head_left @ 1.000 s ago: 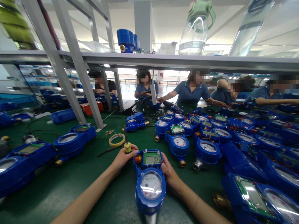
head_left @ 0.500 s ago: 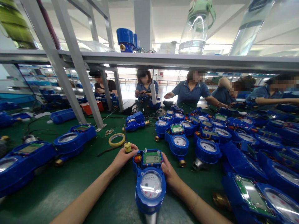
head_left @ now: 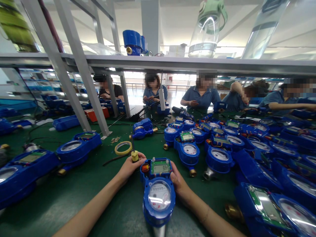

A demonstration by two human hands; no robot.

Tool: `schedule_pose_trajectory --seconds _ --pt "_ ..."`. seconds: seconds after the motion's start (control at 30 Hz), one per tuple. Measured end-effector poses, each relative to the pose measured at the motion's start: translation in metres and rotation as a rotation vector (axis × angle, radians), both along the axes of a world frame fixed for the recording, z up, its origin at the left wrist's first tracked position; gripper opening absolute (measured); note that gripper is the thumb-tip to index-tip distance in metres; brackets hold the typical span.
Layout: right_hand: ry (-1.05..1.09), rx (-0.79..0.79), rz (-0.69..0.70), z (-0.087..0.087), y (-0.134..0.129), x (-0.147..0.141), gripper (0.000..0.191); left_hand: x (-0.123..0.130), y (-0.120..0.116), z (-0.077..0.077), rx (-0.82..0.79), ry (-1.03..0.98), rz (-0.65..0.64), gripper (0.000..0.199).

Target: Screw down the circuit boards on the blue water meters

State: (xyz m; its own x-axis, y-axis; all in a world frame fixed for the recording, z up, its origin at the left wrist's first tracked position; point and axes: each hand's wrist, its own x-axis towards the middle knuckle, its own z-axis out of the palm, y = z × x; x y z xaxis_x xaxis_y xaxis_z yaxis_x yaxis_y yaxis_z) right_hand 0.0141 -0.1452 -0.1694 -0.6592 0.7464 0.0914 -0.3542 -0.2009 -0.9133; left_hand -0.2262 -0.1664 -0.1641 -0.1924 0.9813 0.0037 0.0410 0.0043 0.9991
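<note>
A blue water meter (head_left: 159, 194) with a round dial and a lit display on a green circuit board lies in front of me, display end away from me. My right hand (head_left: 179, 181) grips its right side beside the display. My left hand (head_left: 132, 166) is closed around a small yellow tool (head_left: 134, 156) with a dark shaft pointing up, and its fingertips come close to the meter's upper left corner. Just beyond that hand, a roll of yellow tape (head_left: 123, 148) lies on the green table (head_left: 98, 184) near a dark cable.
Many blue meters (head_left: 219, 154) crowd the right side, and several more (head_left: 79, 144) stand at the left. A metal shelf (head_left: 172, 61) with bottles crosses above. Its slanted posts (head_left: 81, 69) come down at the left. Several people sit across the table.
My hands and the meter have barely moved. Across the table, a person in a blue shirt has drawn both outstretched arms in, and a blue part now shows beside that person.
</note>
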Motion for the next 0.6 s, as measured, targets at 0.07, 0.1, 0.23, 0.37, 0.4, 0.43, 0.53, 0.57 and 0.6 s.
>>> schedule_pose_trajectory --seconds 0.07,0.1,0.23,0.37,0.4,0.43,0.53,0.57,0.6 --pt "-0.002 0.000 -0.001 -0.0005 0.0001 0.0001 0.083 -0.0002 -0.0002 0.0004 -0.001 0.004 0.004 0.034" --pt "-0.004 0.001 -0.002 -0.0006 0.0002 0.0002 0.082 -0.0003 -0.0004 0.0005 -0.003 0.005 0.004 0.034" --pt "-0.008 0.003 -0.004 0.0001 0.0005 0.0004 0.081 -0.0004 -0.0008 0.0003 -0.009 0.009 0.008 0.034" --pt "-0.006 0.005 -0.005 0.0013 0.0004 0.0006 0.081 0.0002 -0.0003 0.0003 -0.008 0.010 0.014 0.034" --pt "-0.007 0.005 -0.005 0.0015 0.0003 0.0007 0.080 0.0004 -0.0001 0.0003 -0.008 0.008 0.017 0.035" --pt "-0.009 0.005 -0.004 0.0016 0.0002 0.0006 0.080 0.0005 0.0001 0.0003 -0.008 0.007 0.021 0.036" --pt "-0.009 0.008 -0.006 0.0011 0.0003 0.0004 0.081 0.0006 0.0004 0.0001 -0.011 0.003 0.027 0.037" --pt "-0.008 0.009 -0.004 0.0006 0.0006 0.0002 0.081 0.0005 0.0003 0.0000 -0.011 0.003 0.027 0.037" --pt "-0.007 0.009 -0.002 -0.0001 0.0011 0.0001 0.081 0.0005 0.0002 -0.0001 -0.013 0.002 0.026 0.037"
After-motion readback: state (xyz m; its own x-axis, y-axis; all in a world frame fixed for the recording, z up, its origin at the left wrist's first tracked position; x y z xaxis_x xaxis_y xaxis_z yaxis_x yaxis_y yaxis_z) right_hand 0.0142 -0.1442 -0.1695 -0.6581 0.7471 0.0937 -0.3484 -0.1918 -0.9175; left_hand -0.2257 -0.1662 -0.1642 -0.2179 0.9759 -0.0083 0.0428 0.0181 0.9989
